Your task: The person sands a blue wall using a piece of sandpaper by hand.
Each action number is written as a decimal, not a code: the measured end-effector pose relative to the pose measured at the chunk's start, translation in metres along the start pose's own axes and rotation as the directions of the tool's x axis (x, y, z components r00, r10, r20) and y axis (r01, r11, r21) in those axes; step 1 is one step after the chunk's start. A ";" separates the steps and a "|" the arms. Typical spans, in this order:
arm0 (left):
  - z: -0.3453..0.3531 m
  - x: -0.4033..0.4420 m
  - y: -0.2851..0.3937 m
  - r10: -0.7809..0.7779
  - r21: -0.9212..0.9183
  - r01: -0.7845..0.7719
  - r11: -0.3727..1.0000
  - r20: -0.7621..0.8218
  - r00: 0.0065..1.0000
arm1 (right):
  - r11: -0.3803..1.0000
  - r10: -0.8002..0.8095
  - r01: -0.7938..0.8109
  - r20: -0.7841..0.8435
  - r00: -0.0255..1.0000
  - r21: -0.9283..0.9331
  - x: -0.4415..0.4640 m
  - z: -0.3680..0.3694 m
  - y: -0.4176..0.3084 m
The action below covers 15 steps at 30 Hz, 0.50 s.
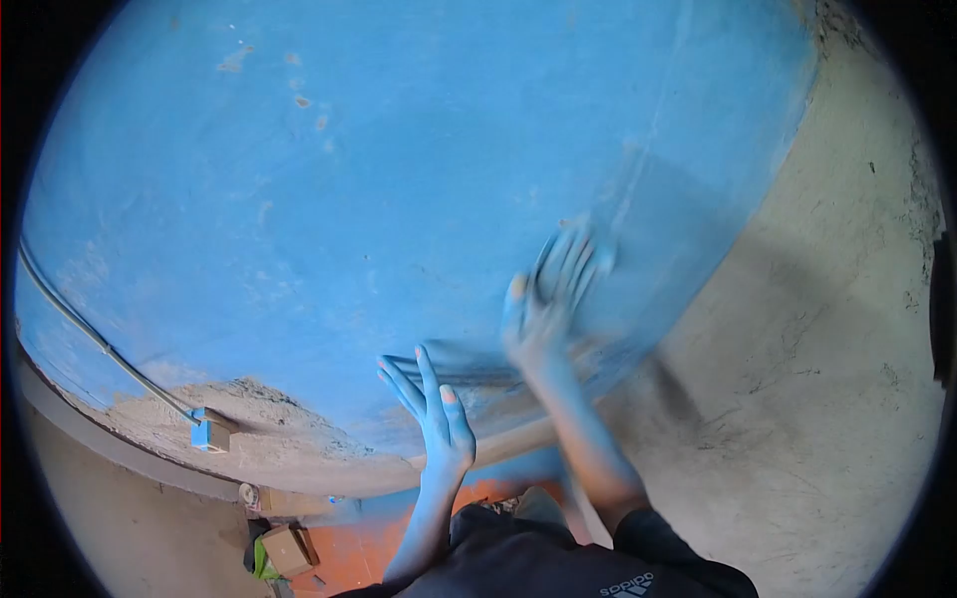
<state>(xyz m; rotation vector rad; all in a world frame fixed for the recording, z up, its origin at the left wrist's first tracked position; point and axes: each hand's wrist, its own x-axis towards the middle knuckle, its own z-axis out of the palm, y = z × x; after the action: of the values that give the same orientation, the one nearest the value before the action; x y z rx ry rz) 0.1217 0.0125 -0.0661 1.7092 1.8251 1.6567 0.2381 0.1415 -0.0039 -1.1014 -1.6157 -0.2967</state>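
Note:
In front of me rises a blue wall (pixel 399 179) with chipped, scuffed paint. My right hand (pixel 551 294) lies against it, fingers stretched upward and thumb apart; motion smears its outline. A dark edge shows between thumb and fingers, and I cannot tell whether it is shadow or something thin under the palm. Lower and to the left, my left hand (pixel 439 419) is raised near the wall's lower part with its fingers spread and nothing in them. Whether its fingertips touch the wall I cannot tell. Both hands look tinted blue.
A cable runs down to a small blue box (pixel 209 433) on the wall at left. Bare plaster (pixel 269 409) crumbles along the bottom. At right stands a pale grey wall (pixel 797 329). Below, a cardboard box (pixel 287 550) sits by an orange floor (pixel 349 553).

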 end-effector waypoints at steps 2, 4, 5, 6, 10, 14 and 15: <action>0.003 0.004 0.008 0.034 -0.012 -0.034 0.999 0.009 0.999 | 1.000 -0.010 0.009 -0.042 0.999 -0.018 0.020 -0.008 0.008; 0.005 0.004 0.011 0.058 -0.014 -0.058 0.998 0.009 0.998 | 0.999 -0.010 0.014 -0.091 0.996 0.042 0.014 -0.004 0.016; 0.009 0.004 0.012 0.067 -0.013 -0.067 0.998 0.005 0.998 | 0.999 0.024 -0.022 -0.057 0.998 0.030 -0.014 0.007 0.023; 0.013 0.005 0.014 0.078 -0.014 -0.078 0.997 0.003 0.997 | 0.998 0.060 -0.059 -0.027 0.998 0.015 -0.065 0.026 0.034; 0.029 0.007 0.025 0.077 -0.007 -0.077 0.997 -0.004 0.997 | 0.987 -0.086 0.117 0.251 0.964 -0.110 -0.170 0.051 0.078; 0.042 0.005 0.035 0.034 -0.048 -0.034 0.998 0.006 0.999 | 0.994 -0.112 0.113 0.006 0.994 -0.009 -0.006 -0.008 0.038; 0.046 0.006 0.038 0.009 -0.044 -0.008 0.999 0.001 1.000 | 0.991 -0.136 0.136 -0.045 0.990 0.009 0.028 -0.020 0.031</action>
<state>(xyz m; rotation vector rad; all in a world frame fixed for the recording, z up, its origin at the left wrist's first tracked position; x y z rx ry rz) 0.1759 0.0345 -0.0520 1.7019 1.7694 1.6862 0.2763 0.1584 0.0171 -0.9708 -1.6541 -0.3982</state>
